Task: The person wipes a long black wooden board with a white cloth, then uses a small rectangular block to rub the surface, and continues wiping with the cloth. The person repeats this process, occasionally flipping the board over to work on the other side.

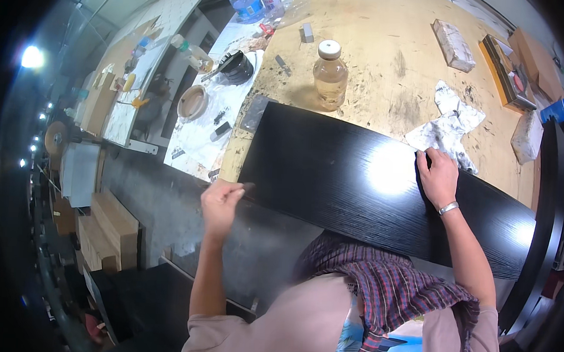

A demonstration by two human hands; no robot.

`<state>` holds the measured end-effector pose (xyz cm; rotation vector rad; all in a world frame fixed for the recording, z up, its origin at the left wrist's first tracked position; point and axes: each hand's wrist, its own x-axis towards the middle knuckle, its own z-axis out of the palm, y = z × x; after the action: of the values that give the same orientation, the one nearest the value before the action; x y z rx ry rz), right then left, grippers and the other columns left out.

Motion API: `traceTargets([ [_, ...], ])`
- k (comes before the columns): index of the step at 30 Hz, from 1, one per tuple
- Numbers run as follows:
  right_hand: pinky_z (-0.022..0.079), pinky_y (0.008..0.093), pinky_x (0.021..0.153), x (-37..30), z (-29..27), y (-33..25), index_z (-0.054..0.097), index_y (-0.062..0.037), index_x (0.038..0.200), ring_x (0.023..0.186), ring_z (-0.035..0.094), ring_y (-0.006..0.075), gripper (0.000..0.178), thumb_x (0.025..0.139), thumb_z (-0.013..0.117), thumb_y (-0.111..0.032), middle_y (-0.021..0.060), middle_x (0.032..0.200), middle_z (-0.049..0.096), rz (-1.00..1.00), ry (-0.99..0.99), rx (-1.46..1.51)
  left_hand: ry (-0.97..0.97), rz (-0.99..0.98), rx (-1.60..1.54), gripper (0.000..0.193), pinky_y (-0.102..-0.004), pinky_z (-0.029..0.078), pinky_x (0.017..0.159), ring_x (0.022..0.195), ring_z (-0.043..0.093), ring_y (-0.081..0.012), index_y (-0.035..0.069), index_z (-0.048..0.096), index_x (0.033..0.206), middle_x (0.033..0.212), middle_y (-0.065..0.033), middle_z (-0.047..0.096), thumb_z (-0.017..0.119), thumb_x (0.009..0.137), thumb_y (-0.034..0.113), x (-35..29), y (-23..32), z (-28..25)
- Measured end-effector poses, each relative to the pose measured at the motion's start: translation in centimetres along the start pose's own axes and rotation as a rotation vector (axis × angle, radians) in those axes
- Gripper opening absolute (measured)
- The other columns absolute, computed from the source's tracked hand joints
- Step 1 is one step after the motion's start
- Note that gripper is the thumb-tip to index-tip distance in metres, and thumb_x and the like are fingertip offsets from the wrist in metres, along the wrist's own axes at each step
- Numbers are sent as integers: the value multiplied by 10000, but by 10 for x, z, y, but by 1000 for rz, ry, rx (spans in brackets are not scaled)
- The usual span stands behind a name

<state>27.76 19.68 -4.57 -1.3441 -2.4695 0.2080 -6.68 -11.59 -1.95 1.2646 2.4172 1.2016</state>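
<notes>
A long black board [327, 159] with wood grain and a bright glare lies tilted across the near side of the table. My left hand [223, 205] is at its left end, thumb and fingers pinched together. A small dark piece [249, 188] juts from the fingertips beside the board's edge; its kind is too small to tell. My right hand [438, 175] rests on the board towards the right, its fingers curled at the far edge. Just beyond those fingers lies a crumpled, stained white cloth [449, 120].
Past the board stands a capped bottle of amber liquid [330, 77]. At left, a black cup [237, 68] and a round dish [193, 101] sit on stained paper. A wrapped block [454, 45] and an open box [507, 71] lie far right. Wooden pieces [113, 228] stand lower left.
</notes>
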Motion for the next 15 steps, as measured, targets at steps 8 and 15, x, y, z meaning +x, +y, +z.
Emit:
traceTargets([
  [8,450,457,778,1,2,1,653,-32,792,821,628,345,341,960,611,-326,142,822,683,-5,1,7,42,43,41,136,-291,471,655,696,606,-186,-51,726,916,780,-102,651,722,786,-93,5,-6,0],
  [15,452,455,784,1,1,0,656,-28,794,825,627,347,341,962,608,-320,145,829,685,2,-8,1,-139,-4,29,134,-313,485,659,690,629,-223,-29,734,911,790,-117,649,727,784,-71,3,-7,-18],
])
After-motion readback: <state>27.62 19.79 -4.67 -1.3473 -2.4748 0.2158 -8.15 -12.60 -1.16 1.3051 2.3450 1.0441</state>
